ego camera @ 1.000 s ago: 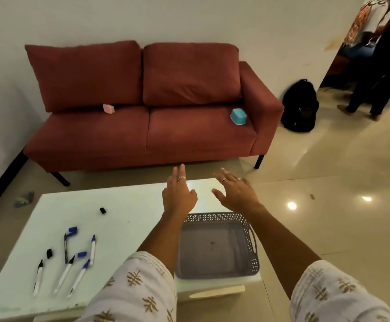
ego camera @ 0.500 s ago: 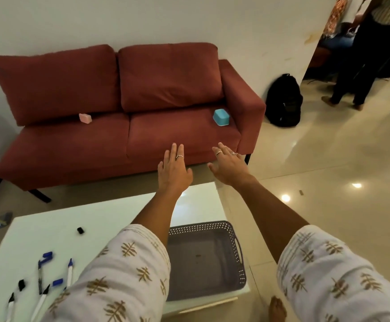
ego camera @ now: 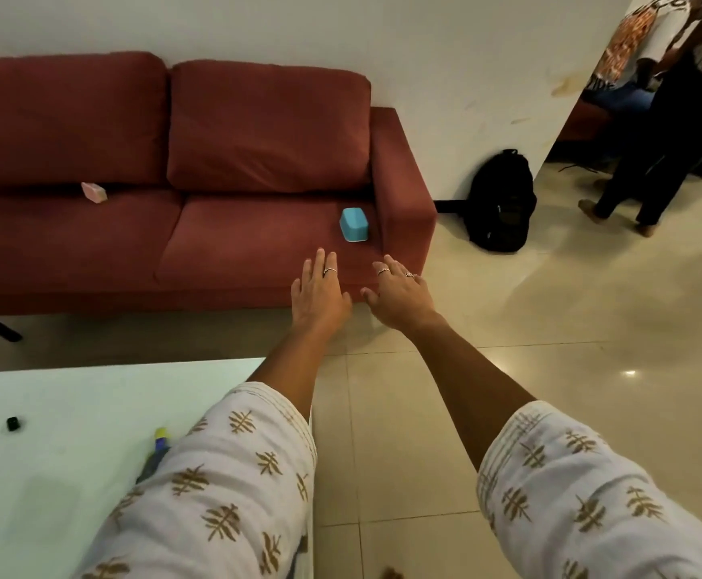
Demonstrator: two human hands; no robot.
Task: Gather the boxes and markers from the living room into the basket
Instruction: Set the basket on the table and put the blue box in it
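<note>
Hands reach out empty, left hand (ego camera: 319, 292) and right hand (ego camera: 399, 292) with fingers straight, near the blue box (ego camera: 354, 224) on the red sofa (ego camera: 232, 240); a pink box (ego camera: 93, 191) lies farther left.

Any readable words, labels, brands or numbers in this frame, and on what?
None can be read.
Shirt of the person at top right: dark lettering, cut off and too blurred to read.
Blue box, pink box, backpack: no visible text.

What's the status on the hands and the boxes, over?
Left hand and right hand open, empty. Small blue plastic box on red fabric sofa, untouched. Nothing in the way.
</note>
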